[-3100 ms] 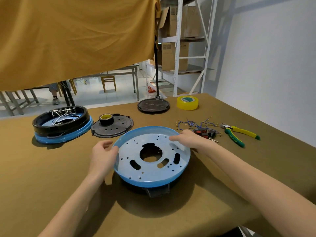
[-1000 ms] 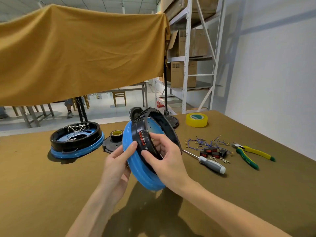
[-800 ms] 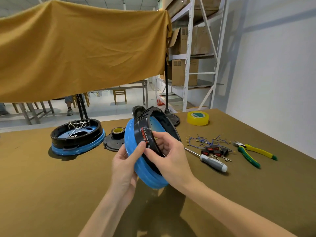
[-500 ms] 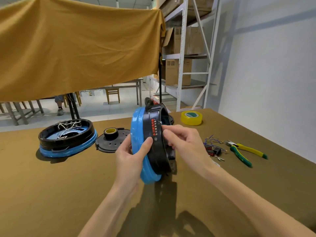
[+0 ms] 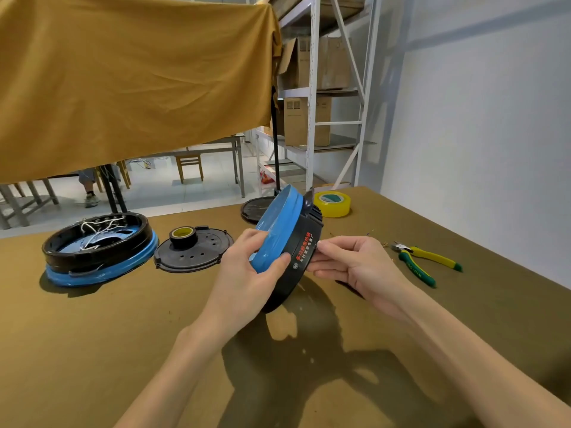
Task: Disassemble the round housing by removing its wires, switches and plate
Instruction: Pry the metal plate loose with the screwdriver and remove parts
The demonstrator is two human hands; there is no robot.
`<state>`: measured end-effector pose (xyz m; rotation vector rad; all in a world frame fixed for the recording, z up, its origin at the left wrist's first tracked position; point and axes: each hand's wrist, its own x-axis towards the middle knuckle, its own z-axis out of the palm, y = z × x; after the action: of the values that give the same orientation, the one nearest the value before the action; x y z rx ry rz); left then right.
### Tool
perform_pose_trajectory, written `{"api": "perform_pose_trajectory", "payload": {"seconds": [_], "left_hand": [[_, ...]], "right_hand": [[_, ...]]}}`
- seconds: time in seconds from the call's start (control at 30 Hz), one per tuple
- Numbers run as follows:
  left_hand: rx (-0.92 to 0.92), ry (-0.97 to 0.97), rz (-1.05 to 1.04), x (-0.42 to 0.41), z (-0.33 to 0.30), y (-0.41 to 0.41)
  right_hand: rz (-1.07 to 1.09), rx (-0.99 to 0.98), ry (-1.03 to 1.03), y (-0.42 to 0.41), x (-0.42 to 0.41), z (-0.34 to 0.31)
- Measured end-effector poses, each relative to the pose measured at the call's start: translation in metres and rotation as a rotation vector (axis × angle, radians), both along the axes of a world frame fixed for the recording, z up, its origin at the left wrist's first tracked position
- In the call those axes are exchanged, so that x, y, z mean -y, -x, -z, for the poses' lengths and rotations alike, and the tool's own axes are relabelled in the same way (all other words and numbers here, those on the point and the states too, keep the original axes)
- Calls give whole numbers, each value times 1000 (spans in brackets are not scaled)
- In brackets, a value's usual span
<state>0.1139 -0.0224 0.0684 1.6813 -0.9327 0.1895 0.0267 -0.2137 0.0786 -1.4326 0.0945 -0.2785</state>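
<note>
Round housing held on edge above the bench, axis toward 2 o'clock. Left hand grips its blue rim; right hand pinches the black wall.

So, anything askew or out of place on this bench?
Nothing stands out. The housing is tilted on edge only because both hands hold it off the table; the second housing, black plate and pliers lie flat.

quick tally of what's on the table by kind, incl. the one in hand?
Round housings: 2, one held on edge in both hands, one flat with white wires inside
Black round covers: 2, near and far
Tape rolls: 2, black and yellow
Pliers: 1
Total: 7
</note>
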Motion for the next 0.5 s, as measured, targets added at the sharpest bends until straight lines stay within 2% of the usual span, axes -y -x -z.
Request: {"api": "perform_pose_trajectory", "payload": {"seconds": [0.23,0.4,0.5], "left_hand": [[63,-84,-24,11,3,3],[74,-151,-2,17,1,10],[64,-204,28,24,0,16]], "right_hand": [[2,-5,-92,5,12,20],[69,55,89,10,21,30],[87,67,67,14,27,43]]}}
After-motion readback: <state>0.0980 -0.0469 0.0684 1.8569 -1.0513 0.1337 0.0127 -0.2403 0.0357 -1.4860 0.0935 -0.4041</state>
